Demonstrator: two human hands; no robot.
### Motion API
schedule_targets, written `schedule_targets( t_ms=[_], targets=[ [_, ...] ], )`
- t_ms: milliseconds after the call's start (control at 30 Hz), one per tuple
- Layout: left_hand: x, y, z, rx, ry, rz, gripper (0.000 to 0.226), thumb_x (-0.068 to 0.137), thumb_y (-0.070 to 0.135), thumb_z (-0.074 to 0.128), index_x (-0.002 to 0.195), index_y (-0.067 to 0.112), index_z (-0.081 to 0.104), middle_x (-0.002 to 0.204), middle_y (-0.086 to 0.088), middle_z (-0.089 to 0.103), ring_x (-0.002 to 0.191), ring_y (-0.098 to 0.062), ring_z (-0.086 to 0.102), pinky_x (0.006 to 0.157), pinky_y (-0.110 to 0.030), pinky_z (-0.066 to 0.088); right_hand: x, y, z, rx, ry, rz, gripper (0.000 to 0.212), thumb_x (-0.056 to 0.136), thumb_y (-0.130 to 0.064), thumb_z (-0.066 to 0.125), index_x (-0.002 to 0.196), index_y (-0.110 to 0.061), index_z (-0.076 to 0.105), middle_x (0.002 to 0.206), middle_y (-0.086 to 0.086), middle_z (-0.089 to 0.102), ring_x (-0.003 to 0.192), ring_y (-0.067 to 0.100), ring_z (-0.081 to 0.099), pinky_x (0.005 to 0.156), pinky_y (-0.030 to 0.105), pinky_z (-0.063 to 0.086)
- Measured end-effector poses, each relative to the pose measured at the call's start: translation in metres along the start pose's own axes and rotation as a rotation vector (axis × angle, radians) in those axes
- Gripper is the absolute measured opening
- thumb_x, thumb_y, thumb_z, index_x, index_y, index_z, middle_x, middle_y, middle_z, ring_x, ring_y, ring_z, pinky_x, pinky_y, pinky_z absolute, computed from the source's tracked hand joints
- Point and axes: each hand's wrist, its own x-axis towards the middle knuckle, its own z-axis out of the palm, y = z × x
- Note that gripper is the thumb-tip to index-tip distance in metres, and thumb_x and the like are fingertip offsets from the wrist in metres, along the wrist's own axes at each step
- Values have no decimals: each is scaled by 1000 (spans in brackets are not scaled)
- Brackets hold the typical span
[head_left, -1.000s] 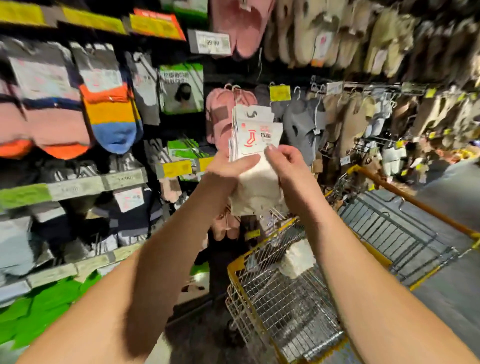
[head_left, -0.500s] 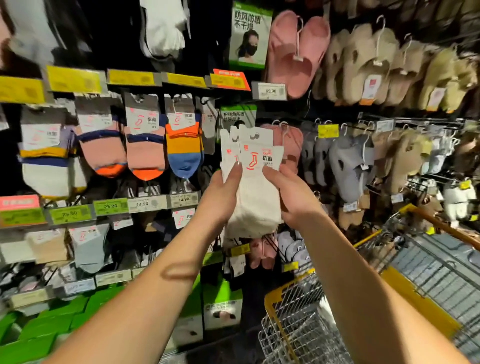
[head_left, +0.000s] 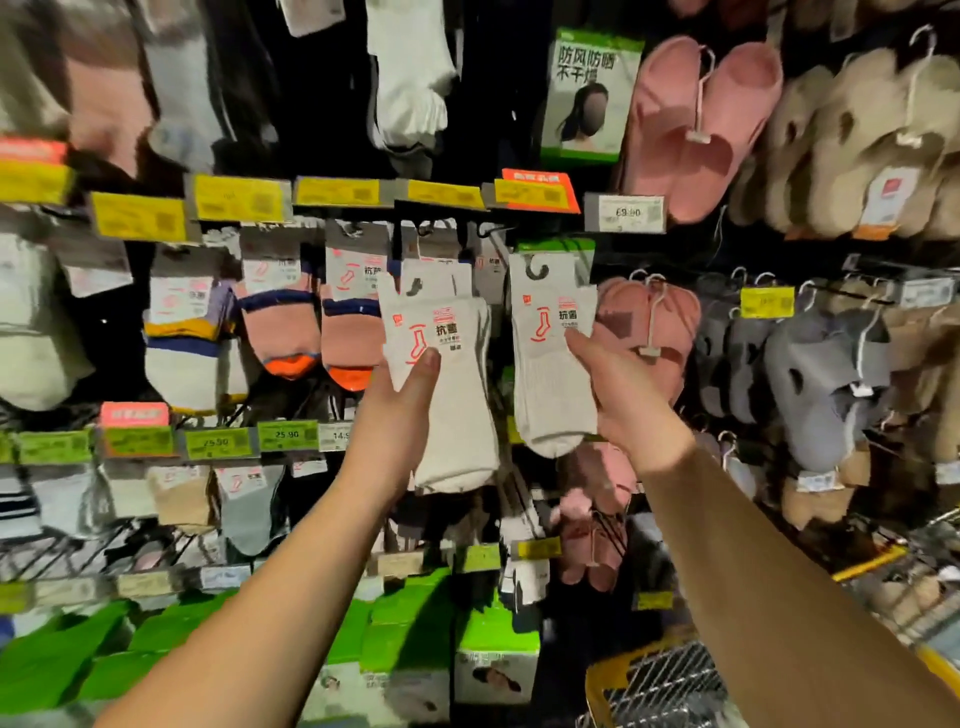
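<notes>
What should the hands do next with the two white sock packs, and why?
Probably the right hand should lift its white sock pack so its hanger hooks the black peg just above it. The left hand holds the other pack apart.

The left sock pack (head_left: 457, 415) is off-white knitted cloth, matt and finely ribbed, and it is banded with a smooth white paper card printed in red. The right sock pack (head_left: 550, 395) shows the same cloth and the same card. The pink slippers (head_left: 696, 130) are smooth, matt, moulded plastic or foam. The beige slippers (head_left: 883, 140) are fluffy pile cloth. The price tags (head_left: 239, 200) are yellow paper with a slight sheen. The cart (head_left: 660, 686) is bare metal wire with a yellow coated rim. The green boxes (head_left: 493, 660) are printed card — faintly glossy.
</notes>
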Motion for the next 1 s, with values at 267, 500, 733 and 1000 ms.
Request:
schedule_targets(
  t_ms=[267, 500, 733, 1000],
  targets=[
    [24, 4, -15, 64, 55, 17, 12, 96, 55, 52, 106, 60, 51, 126, 20, 64, 117, -8, 60, 102, -37, 47, 86, -12, 12, -207, 43, -47, 24, 101, -34, 54, 122, -23, 60, 117, 1, 73, 106, 20, 71, 95, 46, 55],
    [30, 8, -13, 51, 77, 30, 17, 102, 43, 50, 118, 39, 55, 107, 27, 65, 98, 11, 59, 84, -16, 47, 124, -2, 6, -381, 125, -94, 20, 103, -37, 50, 119, -26, 55, 105, -12, 65, 98, 8, 63, 75, 24, 49],
    [35, 9, -8, -10, 79, 10, 29, 100, 46, 54, 125, 34, 61, 113, 20, 72, 103, 4, 67, 93, -28, 54, 154, 7, 6, -540, 221, -84, 36, 101, -44, 48, 120, -15, 58, 99, 5, 66, 86, 25, 61, 64, 28, 43],
    [27, 13, -6, -3, 59, 19, 18, 101, 41, 53, 118, 39, 55, 107, 28, 67, 93, 20, 61, 75, -11, 47, 168, 14, 4, -565, 236, 7, 50, 101, -48, 45, 135, -12, 47, 117, 7, 59, 105, 27, 57, 82, 32, 45]
  ],
)
